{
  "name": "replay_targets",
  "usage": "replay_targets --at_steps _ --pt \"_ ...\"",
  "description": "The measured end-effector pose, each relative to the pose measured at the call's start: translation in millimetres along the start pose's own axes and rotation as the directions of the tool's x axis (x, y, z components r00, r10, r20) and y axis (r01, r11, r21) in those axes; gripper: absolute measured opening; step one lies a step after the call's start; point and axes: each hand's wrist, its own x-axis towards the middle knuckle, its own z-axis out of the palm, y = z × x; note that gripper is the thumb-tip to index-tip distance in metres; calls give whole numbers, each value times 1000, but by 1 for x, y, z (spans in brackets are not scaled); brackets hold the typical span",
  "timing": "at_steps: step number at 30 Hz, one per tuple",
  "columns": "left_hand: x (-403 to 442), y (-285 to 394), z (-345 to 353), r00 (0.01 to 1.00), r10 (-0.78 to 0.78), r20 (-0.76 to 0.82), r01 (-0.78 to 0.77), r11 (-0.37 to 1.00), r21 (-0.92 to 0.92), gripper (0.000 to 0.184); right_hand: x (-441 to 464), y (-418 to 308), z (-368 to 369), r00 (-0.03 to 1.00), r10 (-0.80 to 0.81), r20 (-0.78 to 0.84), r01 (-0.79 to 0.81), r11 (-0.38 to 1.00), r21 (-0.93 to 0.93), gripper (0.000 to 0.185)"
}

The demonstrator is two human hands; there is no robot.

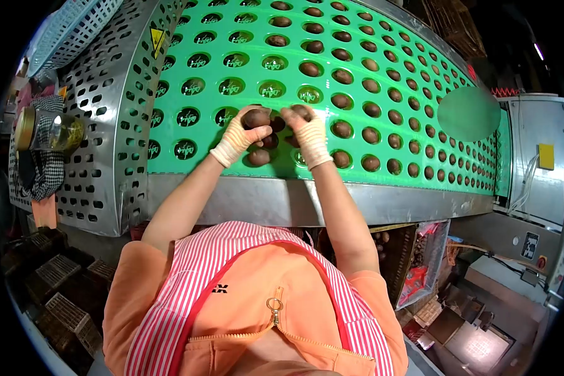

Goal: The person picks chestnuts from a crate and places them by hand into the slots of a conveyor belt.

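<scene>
My left hand point(237, 136), in a striped fingerless-looking glove, is closed around a dark brown egg-shaped piece point(255, 118). My right hand point(308, 135), gloved the same way, has its fingers curled round another brown piece point(301, 111). Between the hands, more brown pieces lie loose on the green moulded sheet point(219, 164); one round piece point(258, 157) sits just below my left hand. To the right, rows of round cups hold one piece each. On the left, many cups hold only clear film with white print.
A perforated metal cover point(94, 119) with a yellow warning label borders the sheet on the left. A jar point(50, 130) and a blue basket point(75, 31) rest there. A metal ledge point(244, 203) runs along the front. Crates point(69, 316) stand below, and a machine housing point(532, 163) is at right.
</scene>
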Motion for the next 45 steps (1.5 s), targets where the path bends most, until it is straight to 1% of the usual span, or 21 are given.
replay_targets --at_steps 2,4,6,8,11,12,14,16,18,21,24,26,28,32,34,36,38,40,42,43,45 --pt "2 18 -3 1000 30 -8 -31 999 -32 53 36 -4 -17 874 -453 -176 276 760 -589 49" --pt "19 31 -12 994 46 99 -40 997 -66 49 54 -26 -21 798 -582 -156 136 426 -895 47" --pt "43 41 -15 990 -9 139 8 1000 6 49 80 -28 -34 882 -467 -63 58 242 -969 38" --pt "68 47 -21 964 -182 195 186 982 -4 46 91 -29 -44 904 -428 23 82 120 -989 43" --pt "94 82 -16 971 -227 72 166 862 480 53 64 -36 -49 885 -466 23 92 126 -988 52" --pt "107 88 -14 981 -192 15 136 748 649 57 54 -34 -49 913 -400 75 119 86 -989 57" --pt "136 93 -12 988 108 115 -132 171 976 65 33 -25 -45 952 -254 170 180 18 -984 68" --pt "158 98 -2 1000 15 -21 22 -71 997 61 19 -27 -36 983 -79 164 172 108 -979 90" --pt "177 87 -14 1000 -12 22 -24 -187 982 58 15 -10 -44 957 -239 163 206 165 -965 91" --pt "161 87 -21 988 106 114 -100 -126 987 51 -13 20 -51 816 -497 294 414 149 -898 77" --pt "128 79 -32 956 220 192 -197 2 980 42 -28 50 -51 785 -419 456 466 -86 -880 66" --pt "88 64 -40 880 391 268 -345 140 928 37 -28 52 -41 656 -649 385 497 -14 -868 57" --pt "60 33 -51 867 418 272 -309 23 951 30 -19 44 -17 583 -744 326 515 28 -857 53" --pt "31 3 -57 818 496 293 -305 -57 950 28 -4 57 26 708 -556 436 564 74 -822 47" --pt "14 15 -49 734 611 295 -366 -9 931 32 -7 59 31 721 -605 338 582 264 -769 46" --pt "-13 33 -31 840 349 414 -520 306 797 47 -19 57 35 764 -612 203 565 484 -668 46" --pt "-39 28 -22 879 202 431 -470 510 720 50 -30 60 41 951 -218 221 290 878 -381 43" --pt "-50 7 -39 941 132 312 -332 549 767 54 -42 78 37 914 -189 360 258 953 -157 45" --pt "-64 -8 -48 991 108 84 -134 626 768 56 -52 97 29 928 -262 265 339 890 -306 45" --pt "-68 -6 -52 978 198 59 -118 300 947 56 -70 80 22 946 -235 223 292 916 -276 44" --pt "-77 5 -42 962 254 95 -73 -96 993 56 -96 63 4 986 -161 41 166 951 -262 40"
